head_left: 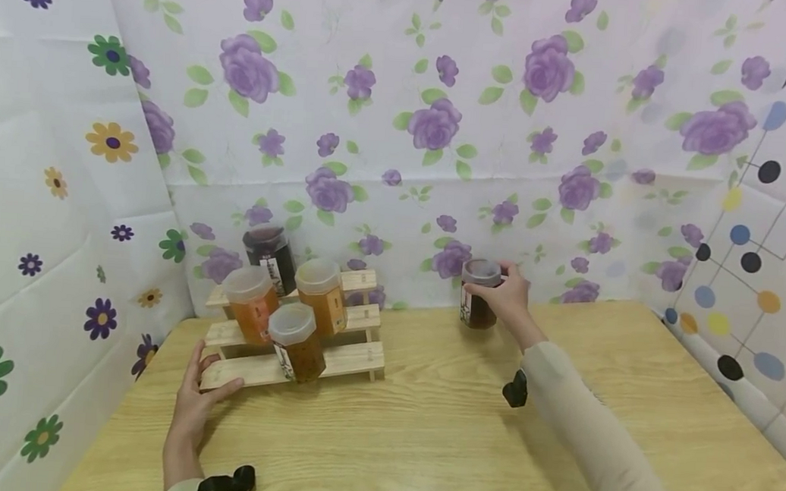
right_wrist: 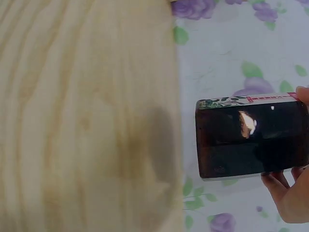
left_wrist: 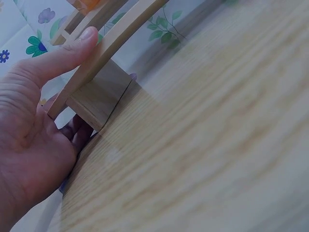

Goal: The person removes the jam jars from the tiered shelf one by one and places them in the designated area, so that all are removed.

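Note:
My right hand (head_left: 514,300) grips a jar of dark contents (head_left: 477,311) near its top, by the back edge of the table. The right wrist view shows this jar (right_wrist: 251,140) with a printed label and a gap between its base and the tabletop. On the left, my left hand (head_left: 190,406) holds the end of a stepped wooden rack (head_left: 354,358). In the left wrist view the thumb lies on the lowest step (left_wrist: 104,53), with other fingers partly hidden behind its end support.
An amber-brown jar (head_left: 304,357) stands on the rack's lowest step. Orange (head_left: 251,315) and yellow-orange (head_left: 326,305) jars stand on the middle step, a dark jar (head_left: 276,256) at the top. A flowered cloth (head_left: 405,71) hangs behind the wood-grain table (head_left: 407,429).

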A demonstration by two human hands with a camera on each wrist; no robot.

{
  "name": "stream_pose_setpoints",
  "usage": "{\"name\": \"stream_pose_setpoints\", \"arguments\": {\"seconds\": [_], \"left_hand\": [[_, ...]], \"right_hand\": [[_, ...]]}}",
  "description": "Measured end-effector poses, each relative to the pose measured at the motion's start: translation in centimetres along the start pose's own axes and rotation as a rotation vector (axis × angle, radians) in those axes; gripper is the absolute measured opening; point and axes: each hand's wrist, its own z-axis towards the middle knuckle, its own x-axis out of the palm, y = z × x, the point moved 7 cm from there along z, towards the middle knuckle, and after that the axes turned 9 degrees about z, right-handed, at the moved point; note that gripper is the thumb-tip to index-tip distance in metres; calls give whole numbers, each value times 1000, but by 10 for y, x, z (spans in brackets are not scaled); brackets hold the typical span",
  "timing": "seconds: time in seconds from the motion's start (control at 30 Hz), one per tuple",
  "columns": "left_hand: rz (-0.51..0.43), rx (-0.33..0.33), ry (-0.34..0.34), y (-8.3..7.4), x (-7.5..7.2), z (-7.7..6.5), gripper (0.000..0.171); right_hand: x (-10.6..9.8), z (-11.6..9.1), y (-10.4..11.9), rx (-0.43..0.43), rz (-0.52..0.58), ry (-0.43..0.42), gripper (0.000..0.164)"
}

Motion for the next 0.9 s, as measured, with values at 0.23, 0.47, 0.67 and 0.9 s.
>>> {"name": "stream_pose_setpoints", "arguments": {"seconds": [0.23, 0.47, 0.67, 0.9], "left_hand": [[-6, 2, -15, 0, -1, 0, 107], [13, -17, -17, 0, 0, 1, 106], [6, -33, -15, 1, -2, 1, 104], [-1, -34, -17, 2, -1, 2, 106]], "right_hand": [[3, -1, -21, 45, 0, -16, 85], [3, 1, -34, 76, 31, -12, 88], [6, 4, -35, 71, 30, 16, 91], [7, 3, -41, 59, 50, 27, 87]]}}
